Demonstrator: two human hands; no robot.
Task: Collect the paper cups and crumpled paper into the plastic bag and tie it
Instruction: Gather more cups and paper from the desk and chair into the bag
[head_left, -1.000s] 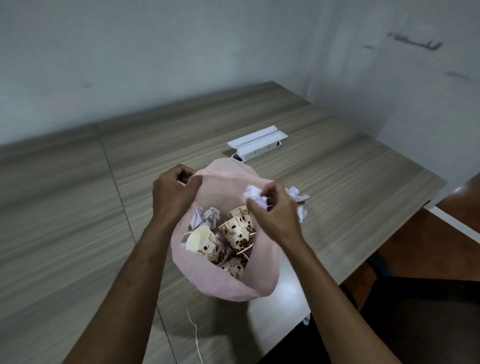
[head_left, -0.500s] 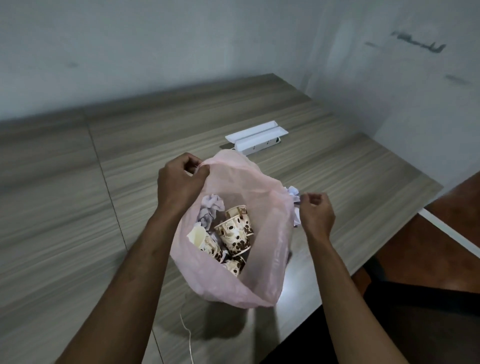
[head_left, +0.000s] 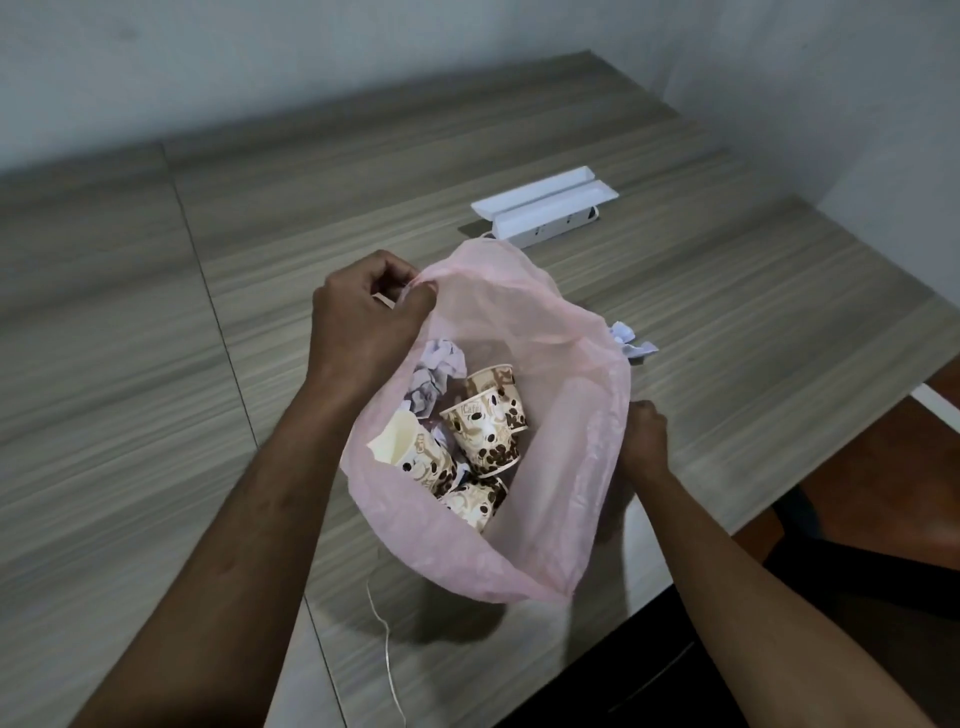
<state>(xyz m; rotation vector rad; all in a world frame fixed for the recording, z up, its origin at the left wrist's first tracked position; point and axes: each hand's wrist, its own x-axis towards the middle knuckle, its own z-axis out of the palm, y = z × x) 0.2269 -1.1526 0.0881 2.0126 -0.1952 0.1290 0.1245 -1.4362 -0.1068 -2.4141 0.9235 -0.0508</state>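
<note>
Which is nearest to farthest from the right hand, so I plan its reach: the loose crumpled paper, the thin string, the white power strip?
From the right hand:
1. Loose crumpled paper, just beyond it.
2. Thin string, nearer the person, leftward.
3. White power strip, far across the table.

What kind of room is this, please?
Probably an office or meeting room: a long wood-grain table against plain white walls, with a white power strip on the tabletop.

Your right hand (head_left: 643, 441) no longer holds crumpled paper over the plastic bag (head_left: 571, 467); it now sits low against the bag's right outer side. Bag mouth gapes wider.
</note>
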